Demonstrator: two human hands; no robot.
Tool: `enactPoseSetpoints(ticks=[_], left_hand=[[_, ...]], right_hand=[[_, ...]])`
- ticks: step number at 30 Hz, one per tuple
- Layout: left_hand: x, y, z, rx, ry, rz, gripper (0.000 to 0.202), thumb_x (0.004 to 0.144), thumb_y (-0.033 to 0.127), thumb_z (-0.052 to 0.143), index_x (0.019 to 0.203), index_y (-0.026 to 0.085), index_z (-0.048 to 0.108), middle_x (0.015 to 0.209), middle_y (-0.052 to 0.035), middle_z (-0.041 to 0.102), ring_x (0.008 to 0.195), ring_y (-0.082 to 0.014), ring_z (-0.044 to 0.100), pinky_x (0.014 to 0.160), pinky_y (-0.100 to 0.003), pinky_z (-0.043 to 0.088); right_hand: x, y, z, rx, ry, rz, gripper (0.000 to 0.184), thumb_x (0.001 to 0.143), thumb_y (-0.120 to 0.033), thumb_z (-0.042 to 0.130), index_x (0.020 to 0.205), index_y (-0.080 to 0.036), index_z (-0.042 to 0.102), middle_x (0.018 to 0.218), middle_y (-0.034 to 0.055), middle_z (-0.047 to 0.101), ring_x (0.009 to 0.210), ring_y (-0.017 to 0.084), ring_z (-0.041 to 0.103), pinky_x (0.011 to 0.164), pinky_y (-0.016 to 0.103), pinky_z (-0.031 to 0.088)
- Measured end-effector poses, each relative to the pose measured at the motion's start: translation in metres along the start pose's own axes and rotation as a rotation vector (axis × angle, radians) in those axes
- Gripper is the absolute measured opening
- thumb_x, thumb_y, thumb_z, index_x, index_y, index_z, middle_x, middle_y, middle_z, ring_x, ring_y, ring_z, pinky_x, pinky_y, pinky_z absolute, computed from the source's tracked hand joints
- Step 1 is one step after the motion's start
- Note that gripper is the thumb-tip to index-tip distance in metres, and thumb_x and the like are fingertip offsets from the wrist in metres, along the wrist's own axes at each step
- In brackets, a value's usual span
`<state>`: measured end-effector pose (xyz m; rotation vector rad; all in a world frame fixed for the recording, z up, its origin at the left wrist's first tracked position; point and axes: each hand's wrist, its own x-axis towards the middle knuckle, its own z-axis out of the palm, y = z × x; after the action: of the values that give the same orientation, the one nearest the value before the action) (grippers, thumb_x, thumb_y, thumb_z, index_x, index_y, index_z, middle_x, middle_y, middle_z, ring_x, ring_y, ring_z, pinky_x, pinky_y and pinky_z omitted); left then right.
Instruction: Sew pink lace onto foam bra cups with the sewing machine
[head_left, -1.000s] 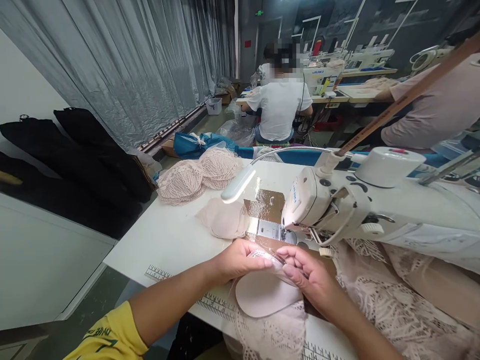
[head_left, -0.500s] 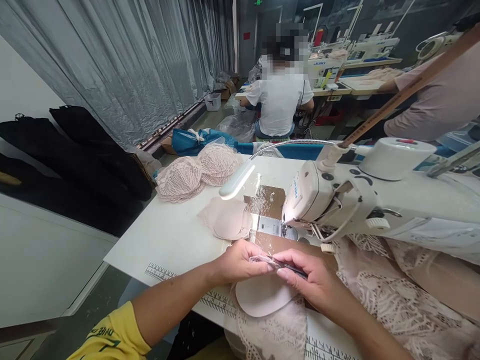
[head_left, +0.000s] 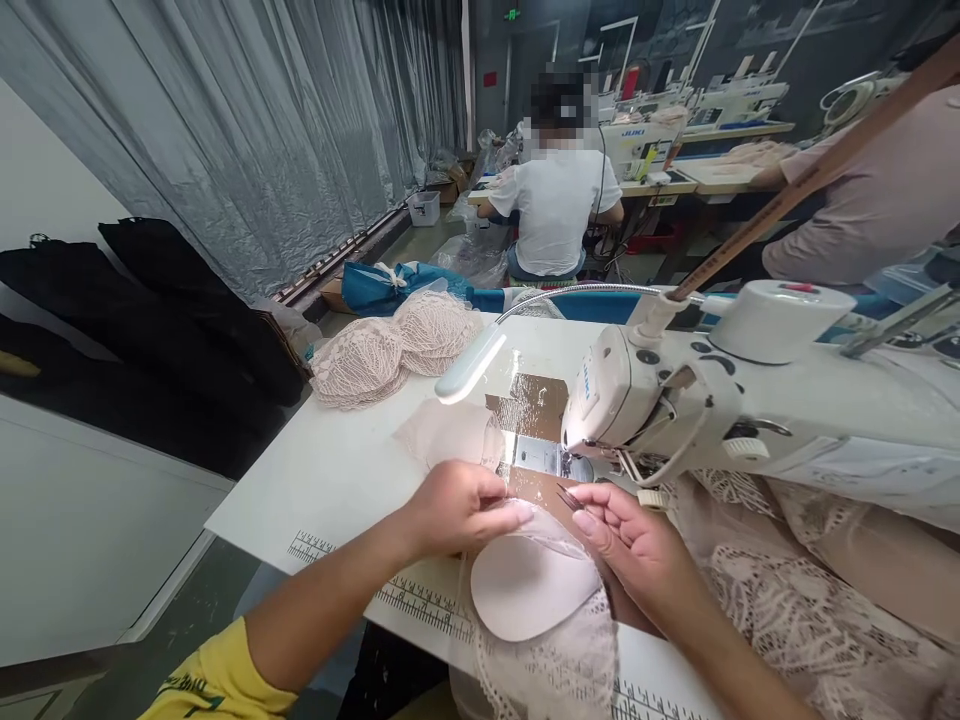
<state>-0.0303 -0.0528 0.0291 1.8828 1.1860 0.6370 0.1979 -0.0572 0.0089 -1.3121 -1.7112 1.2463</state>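
Note:
My left hand [head_left: 469,508] pinches the upper edge of a pale pink bra cup [head_left: 532,590] with lace trim, its smooth padded side facing up. The lace below the cup hangs over the table's front edge. In my right hand [head_left: 626,525] is a pair of small dark thread snips [head_left: 570,497], held between thumb and fingers, with the two pointed tips towards the upper left. The snips are apart from the cup's edge; most of their body is hidden by the fingers. Another pale cup piece [head_left: 454,430] lies just beyond my left hand, beside the sewing machine [head_left: 607,390].
Stacked lace cups [head_left: 394,345] lie at the table's far left. A lamp head [head_left: 472,365] on a bent neck hangs over the white table [head_left: 300,480]. Lace fabric [head_left: 787,590] is heaped at right. A co-worker in a white shirt [head_left: 556,215] sits ahead; another person is at right.
My right hand has drawn the snips away from the cup's edge, to the right and slightly up. My left hand has turned and still pinches the edge, with more of the cup showing.

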Motion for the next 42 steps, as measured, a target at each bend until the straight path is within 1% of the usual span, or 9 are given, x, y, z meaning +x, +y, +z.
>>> enactPoseSetpoints(ticks=[5,9,15,18,22,26,29,34,42], left_hand=[[0.027,-0.015,-0.033,0.297,0.236,0.013,0.029,0.084,0.037,0.056,0.103,0.018,0.067,0.106,-0.0078,0.065,0.095,-0.0212,0.059,0.082,-0.029,0.044],[0.050,-0.035,-0.039,0.336,0.135,-0.191,0.055,0.068,0.033,0.068,0.120,0.019,0.058,0.122,-0.0106,0.059,0.109,-0.0308,0.054,0.089,-0.037,0.042],[0.048,-0.041,-0.024,0.100,-0.001,-0.231,0.018,0.074,0.033,0.060,0.077,0.015,0.063,0.075,-0.0033,0.065,0.072,-0.0197,0.060,0.064,-0.026,0.044],[0.043,-0.038,-0.020,-0.078,-0.030,-0.212,0.023,0.082,0.036,0.053,0.080,0.014,0.060,0.077,-0.0028,0.063,0.071,-0.0151,0.060,0.062,-0.023,0.044],[0.040,-0.033,-0.015,-0.466,-0.100,-0.233,0.021,0.079,0.034,0.062,0.078,0.013,0.060,0.073,-0.0014,0.059,0.066,-0.0114,0.055,0.061,-0.021,0.042],[0.037,-0.025,-0.006,-0.557,-0.175,-0.214,0.021,0.079,0.033,0.065,0.079,0.013,0.062,0.071,-0.0001,0.056,0.065,-0.0095,0.050,0.059,-0.019,0.038],[0.036,-0.021,0.001,-0.537,-0.211,-0.139,0.021,0.081,0.033,0.064,0.078,0.013,0.062,0.071,0.0003,0.056,0.066,-0.0095,0.050,0.061,-0.019,0.038],[0.033,-0.019,0.009,-0.347,-0.243,0.024,0.017,0.078,0.028,0.065,0.087,0.013,0.063,0.080,-0.0009,0.060,0.072,-0.0108,0.051,0.064,-0.019,0.039],[0.033,-0.021,0.016,-0.330,-0.246,-0.088,0.024,0.076,0.036,0.068,0.083,0.014,0.063,0.073,0.0010,0.057,0.067,-0.0096,0.049,0.058,-0.017,0.038]], right_hand=[[-0.005,0.001,0.011,-0.402,-0.053,-0.395,0.036,0.083,-0.026,0.057,0.118,-0.024,0.057,0.116,0.0083,0.065,0.098,0.023,0.064,0.081,0.034,0.052],[-0.004,-0.001,0.020,-0.555,-0.337,-0.628,0.053,0.074,-0.005,0.046,0.123,-0.022,0.054,0.131,0.0087,0.058,0.104,0.020,0.063,0.081,0.028,0.050],[0.000,0.003,0.010,-0.692,-0.447,-0.444,0.011,0.081,-0.019,0.051,0.085,-0.022,0.060,0.076,0.0007,0.068,0.068,0.017,0.060,0.061,0.028,0.040],[0.000,0.007,0.003,-0.718,-0.439,-0.353,0.022,0.084,-0.029,0.051,0.063,-0.021,0.049,0.060,-0.0013,0.059,0.057,0.015,0.051,0.053,0.027,0.031],[0.003,0.008,0.000,-0.459,-0.232,-0.173,0.030,0.088,-0.042,0.047,0.066,-0.022,0.051,0.061,-0.0018,0.056,0.059,0.015,0.051,0.054,0.026,0.035],[0.008,0.007,0.005,-0.213,0.027,-0.002,0.030,0.082,-0.051,0.054,0.090,-0.023,0.059,0.081,0.0012,0.063,0.074,0.018,0.059,0.067,0.029,0.045],[0.011,0.005,0.011,-0.090,-0.045,0.027,0.034,0.080,-0.046,0.060,0.105,-0.022,0.060,0.097,0.0043,0.066,0.089,0.021,0.061,0.077,0.030,0.047],[0.010,-0.002,0.014,-0.086,-0.134,0.039,0.029,0.089,-0.046,0.048,0.083,-0.021,0.062,0.075,0.0008,0.063,0.071,0.017,0.056,0.063,0.027,0.044],[0.010,-0.002,0.011,-0.139,-0.020,0.006,0.035,0.089,-0.049,0.045,0.075,-0.021,0.059,0.068,0.0003,0.056,0.066,0.016,0.051,0.059,0.026,0.041]])
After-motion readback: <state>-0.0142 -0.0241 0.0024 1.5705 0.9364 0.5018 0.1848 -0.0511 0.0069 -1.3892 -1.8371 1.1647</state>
